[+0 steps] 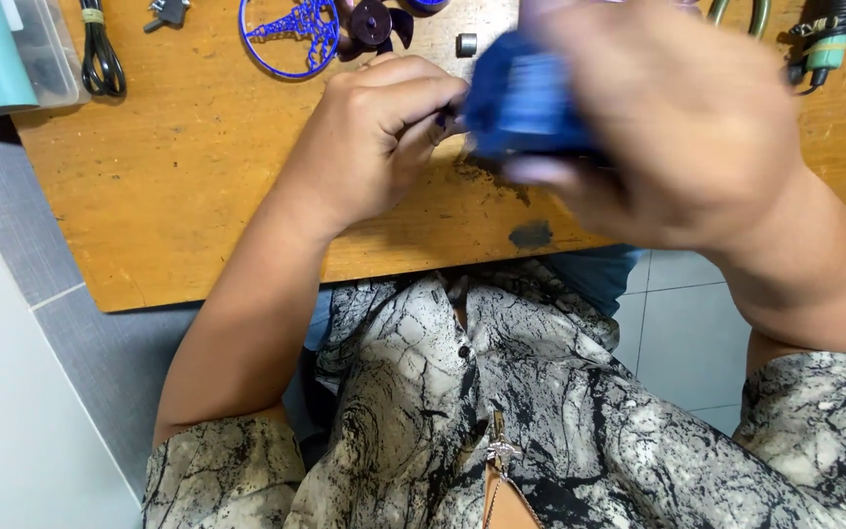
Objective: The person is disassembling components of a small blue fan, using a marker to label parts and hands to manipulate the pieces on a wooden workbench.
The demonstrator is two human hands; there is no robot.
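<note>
- The work looks to be midway, as a judgement from how things lie: a small fan seems to be apart in pieces; the blue wire grille (291, 34) lies flat on the wooden table (198, 176), the dark purple fan blade (376, 24) sits loose just beside it, and a small metal sleeve (467, 44) lies just past the blade, farther from the grille; none of these is on the body yet.
- The blue fan body (526, 98) is held above the table, on the person's side of the grille and off beyond the metal sleeve; it is blurred, so its details cannot be made out.
- The right hand (678, 127) wraps around the blue fan body, fingers curled close over its top and far side; it is a full clasp that carries the piece, though blur hides the fingertips.
- The left hand (374, 142) is nearly closed, thumb and fingertips pinched narrow against the near edge of the body; whether it grips a small part or tool there cannot be told.
- A coiled black cable (100, 54) lies well apart from the grille, on the side away from the blade, next to a clear plastic box (51, 49).
</note>
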